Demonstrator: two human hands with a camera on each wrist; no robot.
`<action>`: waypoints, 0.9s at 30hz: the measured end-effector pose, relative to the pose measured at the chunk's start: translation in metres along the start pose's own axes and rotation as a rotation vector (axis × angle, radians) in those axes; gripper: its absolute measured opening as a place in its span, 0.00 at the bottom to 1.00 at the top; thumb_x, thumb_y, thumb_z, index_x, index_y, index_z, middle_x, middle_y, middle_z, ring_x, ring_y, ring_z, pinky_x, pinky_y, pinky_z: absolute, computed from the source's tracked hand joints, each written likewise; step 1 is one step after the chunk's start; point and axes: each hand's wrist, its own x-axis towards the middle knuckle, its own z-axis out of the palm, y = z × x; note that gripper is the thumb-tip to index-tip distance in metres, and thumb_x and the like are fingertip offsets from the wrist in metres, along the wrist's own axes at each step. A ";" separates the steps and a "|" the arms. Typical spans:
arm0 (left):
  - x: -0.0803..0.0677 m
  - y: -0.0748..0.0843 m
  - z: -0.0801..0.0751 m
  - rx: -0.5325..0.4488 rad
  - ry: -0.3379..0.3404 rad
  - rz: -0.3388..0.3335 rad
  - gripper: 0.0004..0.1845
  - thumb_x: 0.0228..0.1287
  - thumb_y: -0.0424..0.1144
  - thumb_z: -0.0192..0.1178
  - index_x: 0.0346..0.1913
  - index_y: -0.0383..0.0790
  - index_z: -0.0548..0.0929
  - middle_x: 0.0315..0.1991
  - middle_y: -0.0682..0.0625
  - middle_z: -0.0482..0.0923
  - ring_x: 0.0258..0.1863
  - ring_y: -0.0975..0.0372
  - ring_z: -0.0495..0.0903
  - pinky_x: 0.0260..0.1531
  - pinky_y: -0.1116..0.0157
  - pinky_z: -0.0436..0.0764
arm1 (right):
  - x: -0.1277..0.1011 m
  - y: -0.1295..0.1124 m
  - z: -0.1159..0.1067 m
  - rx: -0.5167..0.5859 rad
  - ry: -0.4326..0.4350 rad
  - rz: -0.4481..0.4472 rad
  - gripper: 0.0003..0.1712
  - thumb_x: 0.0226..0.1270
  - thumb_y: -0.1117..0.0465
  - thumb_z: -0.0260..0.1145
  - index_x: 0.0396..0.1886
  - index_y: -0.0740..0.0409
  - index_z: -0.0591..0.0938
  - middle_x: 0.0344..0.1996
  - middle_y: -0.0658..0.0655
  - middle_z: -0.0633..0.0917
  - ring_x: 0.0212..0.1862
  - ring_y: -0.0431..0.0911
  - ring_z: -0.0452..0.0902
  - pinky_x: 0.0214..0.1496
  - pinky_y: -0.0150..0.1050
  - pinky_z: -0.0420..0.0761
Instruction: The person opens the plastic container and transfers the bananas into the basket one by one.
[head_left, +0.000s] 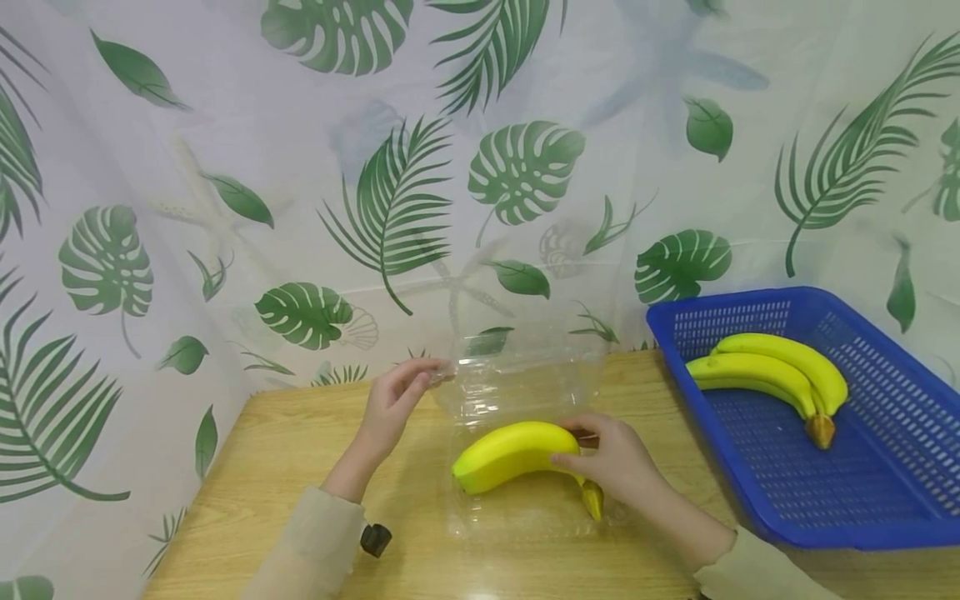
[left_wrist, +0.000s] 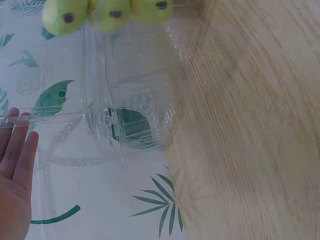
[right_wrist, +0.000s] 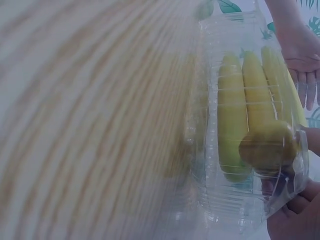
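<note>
A bunch of yellow bananas (head_left: 510,454) lies in the base of a clear plastic clamshell box (head_left: 517,527), its stem pointing to the right. The box's transparent lid (head_left: 517,379) stands raised at the back. My left hand (head_left: 393,404) touches the lid's left edge; its fingers look straight in the left wrist view (left_wrist: 15,180). At the stem end, my right hand (head_left: 618,458) holds the bunch, thumb on the near side and fingers behind. Three dark banana tips (left_wrist: 115,14) show in the left wrist view. The box wall partly covers the bunch in the right wrist view.
To the right stands a blue plastic basket (head_left: 720,475) with another bunch of bananas (head_left: 780,371) in it. A wooden table (head_left: 300,442) carries everything. Behind it hangs a leaf-patterned cloth (head_left: 517,175). A small black object (head_left: 376,540) is at the left sleeve.
</note>
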 end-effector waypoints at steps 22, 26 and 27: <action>0.000 -0.002 0.000 0.016 0.002 0.022 0.17 0.82 0.31 0.48 0.60 0.22 0.80 0.58 0.26 0.84 0.55 0.79 0.83 0.61 0.74 0.84 | -0.002 -0.007 -0.007 0.051 0.004 0.018 0.27 0.64 0.59 0.80 0.59 0.66 0.86 0.56 0.67 0.89 0.57 0.62 0.88 0.57 0.48 0.92; 0.000 -0.003 0.000 0.017 0.002 0.023 0.17 0.82 0.30 0.48 0.60 0.22 0.81 0.58 0.26 0.84 0.55 0.79 0.83 0.61 0.74 0.84 | -0.004 -0.008 -0.009 0.076 -0.001 0.024 0.28 0.64 0.58 0.80 0.60 0.67 0.85 0.57 0.67 0.88 0.57 0.62 0.88 0.54 0.46 0.93; -0.001 -0.002 0.000 0.016 0.001 0.023 0.17 0.82 0.30 0.48 0.60 0.22 0.81 0.58 0.26 0.84 0.55 0.79 0.83 0.61 0.73 0.84 | -0.004 -0.009 -0.010 0.080 -0.001 0.027 0.28 0.64 0.58 0.80 0.60 0.67 0.85 0.57 0.68 0.88 0.57 0.62 0.88 0.53 0.45 0.93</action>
